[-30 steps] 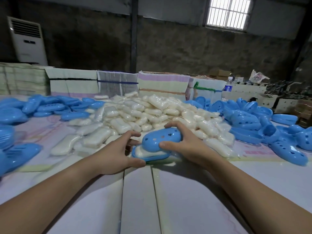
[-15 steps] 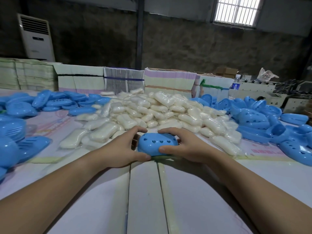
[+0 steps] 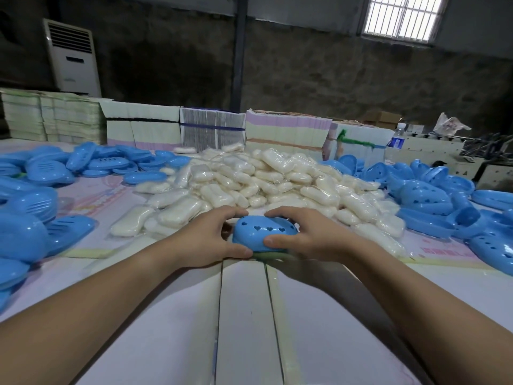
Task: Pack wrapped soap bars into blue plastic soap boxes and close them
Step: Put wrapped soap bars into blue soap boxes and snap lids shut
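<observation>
on the table, both hands' grip, left hand, right hand, round blue soap box

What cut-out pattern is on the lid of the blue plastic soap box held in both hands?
A row of small heart-shaped holes across the blue plastic soap box lid, clearest in the head view.

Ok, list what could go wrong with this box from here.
1. Both hands, left and right, grip the blue soap box at its ends; the seam is hidden, so the lid may not be fully seated.
2. The soap's wrap could get pinched in the seam; it cannot be seen.
3. The pile of wrapped soap bars sits just behind; a slip could knock bars loose.
</observation>
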`<action>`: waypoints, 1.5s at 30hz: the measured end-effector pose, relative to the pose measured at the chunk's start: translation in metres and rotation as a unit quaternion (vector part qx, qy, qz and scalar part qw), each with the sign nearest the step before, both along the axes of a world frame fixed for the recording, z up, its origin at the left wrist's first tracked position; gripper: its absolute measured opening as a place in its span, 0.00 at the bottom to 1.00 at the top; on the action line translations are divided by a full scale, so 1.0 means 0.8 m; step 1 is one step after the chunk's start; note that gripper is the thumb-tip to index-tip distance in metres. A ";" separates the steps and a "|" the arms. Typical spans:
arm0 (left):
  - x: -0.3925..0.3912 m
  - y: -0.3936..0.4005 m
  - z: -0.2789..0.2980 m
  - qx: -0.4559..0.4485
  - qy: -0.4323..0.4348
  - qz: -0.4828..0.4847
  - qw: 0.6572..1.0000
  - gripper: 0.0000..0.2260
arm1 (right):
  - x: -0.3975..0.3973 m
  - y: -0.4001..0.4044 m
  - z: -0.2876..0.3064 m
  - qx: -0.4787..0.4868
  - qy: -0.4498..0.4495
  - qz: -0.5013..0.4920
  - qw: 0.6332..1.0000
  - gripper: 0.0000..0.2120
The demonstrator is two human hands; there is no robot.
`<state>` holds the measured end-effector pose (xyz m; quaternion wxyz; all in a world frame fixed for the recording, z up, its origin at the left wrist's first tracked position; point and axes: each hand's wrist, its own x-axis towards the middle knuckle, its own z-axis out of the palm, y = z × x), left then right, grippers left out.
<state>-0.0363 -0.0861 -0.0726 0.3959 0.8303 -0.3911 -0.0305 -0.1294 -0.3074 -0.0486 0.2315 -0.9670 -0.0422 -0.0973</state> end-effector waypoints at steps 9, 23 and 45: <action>-0.001 0.001 -0.003 -0.007 -0.101 -0.055 0.993 0.30 | 0.006 0.007 -0.013 -0.038 -0.026 -0.027 0.999 0.33; 0.004 0.003 0.001 -0.010 -0.082 -0.042 0.996 0.24 | -0.004 0.002 -0.011 -0.034 -0.096 0.010 0.995 0.21; 0.005 0.002 -0.006 0.008 -0.068 -0.071 0.995 0.27 | -0.012 0.010 -0.008 0.149 0.008 0.076 0.986 0.22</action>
